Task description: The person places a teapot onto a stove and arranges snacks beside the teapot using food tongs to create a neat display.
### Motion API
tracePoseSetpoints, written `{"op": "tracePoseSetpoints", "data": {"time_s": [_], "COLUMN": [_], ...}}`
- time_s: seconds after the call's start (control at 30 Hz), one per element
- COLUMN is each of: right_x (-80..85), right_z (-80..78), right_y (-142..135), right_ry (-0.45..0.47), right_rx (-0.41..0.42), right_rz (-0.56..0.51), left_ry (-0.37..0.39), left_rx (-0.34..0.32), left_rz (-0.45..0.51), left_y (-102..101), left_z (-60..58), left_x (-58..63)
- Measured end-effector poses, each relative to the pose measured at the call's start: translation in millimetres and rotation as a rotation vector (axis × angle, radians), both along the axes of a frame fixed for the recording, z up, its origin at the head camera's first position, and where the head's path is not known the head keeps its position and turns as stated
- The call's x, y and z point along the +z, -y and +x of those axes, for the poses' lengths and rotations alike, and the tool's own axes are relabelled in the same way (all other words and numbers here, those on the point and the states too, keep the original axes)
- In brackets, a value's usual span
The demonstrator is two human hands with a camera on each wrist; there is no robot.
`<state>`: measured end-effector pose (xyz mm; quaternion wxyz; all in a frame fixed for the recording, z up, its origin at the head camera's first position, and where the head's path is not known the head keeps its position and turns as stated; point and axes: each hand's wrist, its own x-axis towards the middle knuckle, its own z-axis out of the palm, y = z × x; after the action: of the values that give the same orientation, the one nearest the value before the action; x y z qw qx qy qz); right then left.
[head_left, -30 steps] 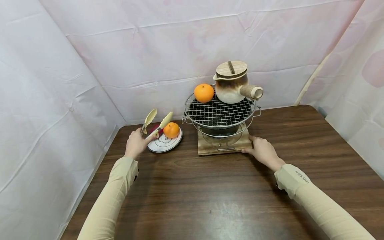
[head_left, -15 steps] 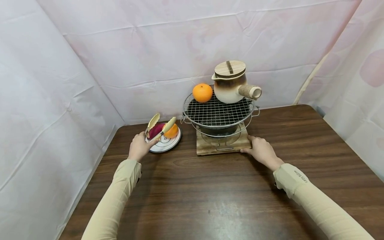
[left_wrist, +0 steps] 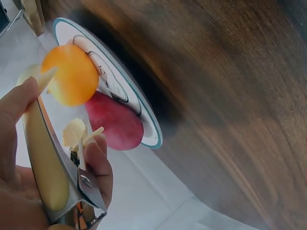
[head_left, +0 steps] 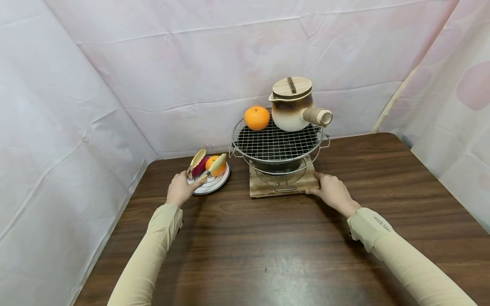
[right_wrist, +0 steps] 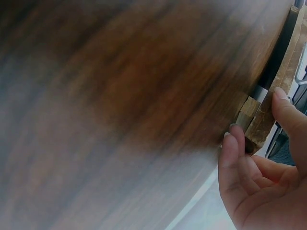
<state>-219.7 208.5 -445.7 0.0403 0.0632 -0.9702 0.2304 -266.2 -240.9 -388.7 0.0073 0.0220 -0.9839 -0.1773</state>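
Observation:
My left hand point(head_left: 179, 190) grips yellow-tipped tongs point(left_wrist: 45, 158), whose arms stand apart over a white plate point(head_left: 222, 180) with a dark rim. On that plate sit an orange point(left_wrist: 74, 79) and a dark red, sweet-potato-shaped item point(left_wrist: 115, 123). In the head view the tong tips overlap both of them. My right hand point(head_left: 334, 193) holds the near right corner of the wooden board point(head_left: 262, 188) beneath a round grill, thumb on the board and fingers at its side edge.
A wire rack point(head_left: 275, 146) tops the grill, with looped side handles sticking out. At its back stand another orange point(head_left: 257, 118) and a clay teapot point(head_left: 291, 117) with a wooden lid, its handle pointing right. White cloth point(head_left: 214, 63) hangs behind the brown table point(head_left: 245, 246).
My left hand has moved slightly right, and the tongs have tipped lower over the plate, around the red item and the orange. The right hand stays on the board.

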Motion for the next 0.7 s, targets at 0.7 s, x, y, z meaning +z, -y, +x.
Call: {"op": "tracePoseSetpoints", "data": {"time_s": [0.7], "right_x": [-0.9], "right_z": [-0.2], "right_y": [0.4], "right_ry": [-0.009], "right_rx": [-0.006], "right_rz": [0.003], "left_ry": [0.04], "left_rx": [-0.017], "left_rz": [-0.033], "left_y": [-6.4], "left_z": [0.6], "left_x": [-9.5]}}
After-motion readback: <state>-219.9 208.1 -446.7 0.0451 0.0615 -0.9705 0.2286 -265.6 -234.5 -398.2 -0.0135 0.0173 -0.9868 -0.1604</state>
